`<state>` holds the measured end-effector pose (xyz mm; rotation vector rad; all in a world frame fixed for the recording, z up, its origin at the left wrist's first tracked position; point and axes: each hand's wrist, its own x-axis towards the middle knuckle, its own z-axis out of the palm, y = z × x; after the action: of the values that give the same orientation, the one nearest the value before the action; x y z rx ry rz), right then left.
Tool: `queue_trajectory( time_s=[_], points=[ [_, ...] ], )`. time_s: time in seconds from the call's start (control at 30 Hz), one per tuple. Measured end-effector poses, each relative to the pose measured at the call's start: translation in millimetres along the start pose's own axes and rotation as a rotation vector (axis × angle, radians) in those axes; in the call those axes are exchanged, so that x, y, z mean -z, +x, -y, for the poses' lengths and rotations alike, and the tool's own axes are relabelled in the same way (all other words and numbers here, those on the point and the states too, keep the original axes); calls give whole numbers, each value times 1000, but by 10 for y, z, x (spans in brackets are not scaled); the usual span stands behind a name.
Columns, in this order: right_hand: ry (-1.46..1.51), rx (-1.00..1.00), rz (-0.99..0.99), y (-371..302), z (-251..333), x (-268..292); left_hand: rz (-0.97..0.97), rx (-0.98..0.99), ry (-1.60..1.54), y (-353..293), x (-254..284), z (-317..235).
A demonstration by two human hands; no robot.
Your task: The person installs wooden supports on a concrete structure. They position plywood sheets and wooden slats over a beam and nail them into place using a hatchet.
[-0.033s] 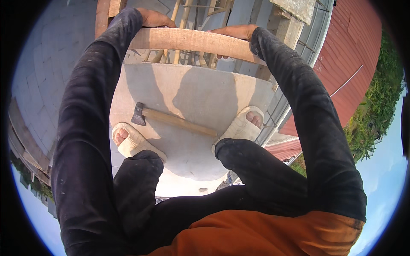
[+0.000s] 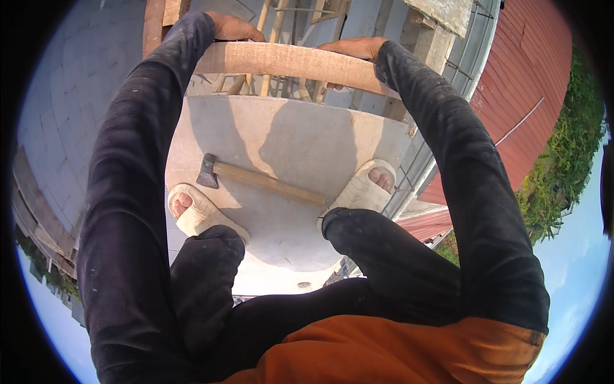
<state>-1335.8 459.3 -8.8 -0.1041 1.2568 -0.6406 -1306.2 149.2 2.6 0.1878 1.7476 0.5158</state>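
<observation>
A long wooden plank (image 2: 288, 57) lies crosswise in front of me, its near face lit by the sun. My left hand (image 2: 238, 28) is on its far edge toward the left, with the fingers mostly hidden behind the wood. Farther right, my right hand (image 2: 354, 47) wraps over the same plank, and its fingertips show below the lower edge. On the grey board between my feet rests a hatchet (image 2: 265, 182) with a dark head and a pale wooden handle, touched by neither hand.
I stand on a grey board (image 2: 307, 141) in cream sandals (image 2: 361, 189). Past the plank, wooden poles (image 2: 276, 32) stand over a drop. Metal bars (image 2: 460, 67) and a red corrugated roof (image 2: 524, 70) are on the right. A grey block surface (image 2: 70, 109) spreads at left.
</observation>
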Motion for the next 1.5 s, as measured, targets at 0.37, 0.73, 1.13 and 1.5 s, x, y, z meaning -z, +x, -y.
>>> queue_trajectory(
  time_s=[0.37,0.73,1.13,1.5],
  points=[
    [48,47,141,-26,-116,46,-56,75,-8,119,-126,-114],
    [2,-11,157,-68,-265,184,-41,6,146,209,-97,-67],
    [-180,-79,80,-13,-201,198,10,-81,315,4,-33,-276],
    [-67,-40,228,232,185,22,-239,180,49,-166,-170,-435]
  ],
)
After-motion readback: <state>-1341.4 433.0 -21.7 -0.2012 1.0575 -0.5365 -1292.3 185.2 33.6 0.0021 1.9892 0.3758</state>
